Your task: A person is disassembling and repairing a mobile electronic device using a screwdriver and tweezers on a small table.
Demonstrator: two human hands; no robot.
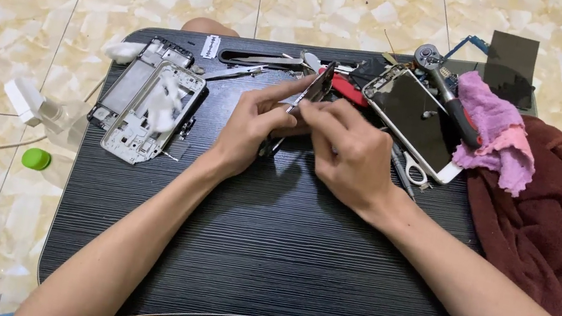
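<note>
Left hand: we are closing our left hand around the lower edge of a thin dark phone panel, thumb and fingers pinching it.
Right hand: we are curling our right hand shut against the same panel from the other side, fingertips pressing its edge.
Phone panel: we are holding it tilted on edge above the middle rear of the black lap desk.
Left of hands: two silver phone frames are lying overlapped on the desk, white wadding on top.
Right of hands: a phone is lying screen up, scissors just beside it, a pink cloth touching its far corner.
Behind hands: tweezers are resting near the desk's rear edge.
</note>
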